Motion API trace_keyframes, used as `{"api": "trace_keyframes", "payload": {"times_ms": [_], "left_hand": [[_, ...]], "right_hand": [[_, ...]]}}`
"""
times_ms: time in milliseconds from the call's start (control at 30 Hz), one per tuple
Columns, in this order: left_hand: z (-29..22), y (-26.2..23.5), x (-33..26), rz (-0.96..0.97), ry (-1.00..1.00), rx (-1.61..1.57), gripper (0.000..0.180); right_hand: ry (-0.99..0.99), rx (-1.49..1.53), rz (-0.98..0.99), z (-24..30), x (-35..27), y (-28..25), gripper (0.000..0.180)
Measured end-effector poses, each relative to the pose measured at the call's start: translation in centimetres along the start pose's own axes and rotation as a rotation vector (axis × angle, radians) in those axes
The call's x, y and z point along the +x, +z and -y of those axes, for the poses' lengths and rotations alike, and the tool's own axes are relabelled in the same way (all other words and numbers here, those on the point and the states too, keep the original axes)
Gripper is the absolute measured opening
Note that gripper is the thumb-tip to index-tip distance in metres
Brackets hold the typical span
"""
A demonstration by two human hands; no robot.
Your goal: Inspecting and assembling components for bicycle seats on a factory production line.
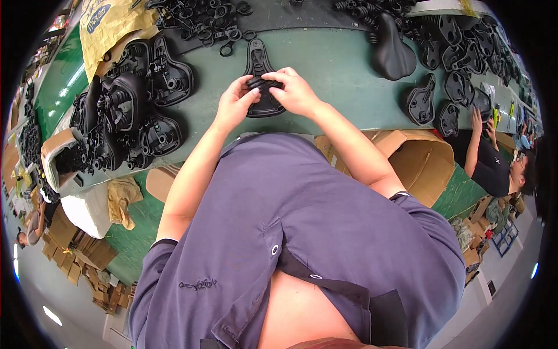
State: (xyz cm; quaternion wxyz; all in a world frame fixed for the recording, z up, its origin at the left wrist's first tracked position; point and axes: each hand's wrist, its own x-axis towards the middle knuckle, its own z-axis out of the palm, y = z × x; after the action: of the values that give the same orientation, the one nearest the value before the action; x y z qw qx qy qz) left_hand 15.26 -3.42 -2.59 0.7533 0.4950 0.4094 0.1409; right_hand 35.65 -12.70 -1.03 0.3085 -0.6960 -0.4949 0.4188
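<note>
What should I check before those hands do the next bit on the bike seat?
1. Bicycle saddle underside up on the green tabletop: ok.
2. Saddle's narrow end pointing away from the person: ok.
3. Left hand and right hand both on the small black ringed part: ok.
4. Ringed part fastened: cannot tell, fingers cover it.
5. Co-worker's hand away from this saddle: ok, far right.

Right of the fingers (pixel 289 72), green tabletop (pixel 349 75) leaves a wide lane up to a smooth black saddle (pixel 394 51) and upturned saddle shells (pixel 421 100). Left of them, a narrower strip ends at piled saddles (pixel 123 104); ahead-left, heaped black ring parts (pixel 209 20) stand in the way.
</note>
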Motion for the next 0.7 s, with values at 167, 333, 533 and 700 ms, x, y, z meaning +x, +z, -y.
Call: {"api": "trace_keyframes", "payload": {"times_ms": [167,333,533,700], "left_hand": [[1.2,-2.8,-1.6,-0.047,0.008,0.376,0.054],[0.3,-1.9,-2.4,-0.063,-0.059,0.884,0.045],[1.7,-1.2,-0.8,-0.017,-0.018,1.230,0.048],[0.8,-1.2,-1.6,-0.141,0.039,1.223,0.049]], "right_hand": [[0.131,0.331,0.029,-0.5,-2.1,-1.5,0.055],[-0.112,-0.203,-0.022,-0.2,-2.6,-1.3,0.043],[-0.253,-0.664,0.154,-0.7,-1.2,3.2,0.017],[-0.162,-0.887,0.115,-0.9,-1.0,3.3,0.020]]}}
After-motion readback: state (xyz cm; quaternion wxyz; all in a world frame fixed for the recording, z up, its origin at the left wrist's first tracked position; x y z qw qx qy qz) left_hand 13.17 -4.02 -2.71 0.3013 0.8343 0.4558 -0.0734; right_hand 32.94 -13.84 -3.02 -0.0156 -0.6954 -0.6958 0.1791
